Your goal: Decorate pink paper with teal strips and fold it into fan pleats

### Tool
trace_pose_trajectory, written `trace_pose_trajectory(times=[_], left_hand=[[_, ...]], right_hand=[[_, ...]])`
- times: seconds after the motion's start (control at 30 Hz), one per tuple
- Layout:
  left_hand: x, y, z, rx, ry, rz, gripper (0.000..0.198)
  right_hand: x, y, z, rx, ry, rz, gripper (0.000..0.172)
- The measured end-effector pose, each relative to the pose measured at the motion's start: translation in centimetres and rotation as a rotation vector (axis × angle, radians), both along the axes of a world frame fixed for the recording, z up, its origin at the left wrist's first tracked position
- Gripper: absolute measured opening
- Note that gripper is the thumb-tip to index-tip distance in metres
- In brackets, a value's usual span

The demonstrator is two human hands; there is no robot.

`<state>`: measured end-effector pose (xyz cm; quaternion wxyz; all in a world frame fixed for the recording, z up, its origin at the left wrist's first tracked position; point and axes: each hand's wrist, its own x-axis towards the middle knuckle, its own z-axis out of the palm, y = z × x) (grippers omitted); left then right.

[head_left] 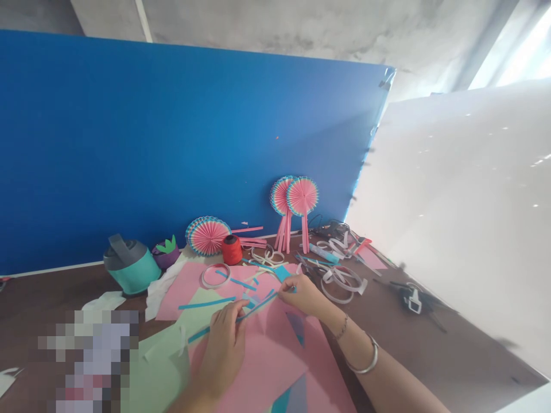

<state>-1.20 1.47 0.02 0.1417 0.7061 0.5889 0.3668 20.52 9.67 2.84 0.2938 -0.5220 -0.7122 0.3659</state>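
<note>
Between my two hands stretches a narrow blue paper strip [262, 303] over the pink paper sheets [267, 355]. My right hand [300, 293] pinches its far end between thumb and fingertips. The near end lies at the fingers of my left hand [226, 338], which are bent and closed around it. More blue strips lie close by: one strip [206, 303] on the green paper [161, 358], another strip [236, 280] beyond my hands. A small blue paper piece [282, 272] rests just past my right fingers. A tape roll [216, 276] lies flat on the pink sheet.
Pink pleated paper fans [302, 196] lean on the blue partition [172, 132]; another fan [209, 236] lies left beside a red thread spool [232, 250]. A teal pot [133, 267] stands left. Paper curls [344, 281], a glue tube [323, 253] and a dark gadget [413, 299] are right.
</note>
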Motion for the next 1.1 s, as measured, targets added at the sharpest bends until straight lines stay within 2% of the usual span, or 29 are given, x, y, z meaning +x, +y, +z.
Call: trace_pose_trajectory(times=[0.2, 0.33, 0.4, 0.47, 0.53, 0.63, 0.7, 0.87, 1.0, 1.1], left_hand=[[0.1, 0.1, 0.3, 0.008, -0.024, 0.025, 0.030], [0.0, 0.3, 0.1, -0.023, -0.030, 0.040, 0.031], [-0.3, 0.3, 0.2, -0.048, -0.036, 0.073, 0.031], [-0.6, 0.5, 0.5, -0.081, -0.059, 0.112, 0.032], [-0.8, 0.6, 0.7, -0.104, -0.082, 0.134, 0.032], [-0.9, 0.9, 0.5, -0.081, -0.082, 0.128, 0.032], [-0.9, 1.0, 0.2, -0.048, -0.068, 0.107, 0.032], [-0.8, 1.0, 0.1, -0.001, -0.027, 0.035, 0.033], [-0.5, 0.7, 0.3, 0.023, 0.035, -0.059, 0.036], [-0.5, 0.8, 0.1, 0.066, 0.064, -0.095, 0.035]], right_hand=[[-1.5, 0.1, -0.8, -0.162, 0.162, -0.175, 0.011], [-1.8, -0.1, -0.7, -0.033, 0.038, -0.235, 0.012], [-1.3, 0.0, -0.3, 0.067, -0.019, -0.332, 0.014], [-0.5, 0.3, 0.1, 0.107, 0.029, -0.417, 0.021], [0.2, 0.7, 0.1, 0.069, 0.168, -0.356, 0.029], [0.5, 1.3, -0.5, 0.059, 0.305, -0.165, 0.036], [0.3, 1.5, -1.1, 0.081, 0.271, -0.088, 0.038], [0.0, 1.5, -2.5, 0.136, 0.099, 0.003, 0.049], [0.1, 1.6, -3.0, 0.206, 0.106, 0.042, 0.061], [0.0, 1.4, -3.0, 0.245, 0.081, 0.061, 0.061]])
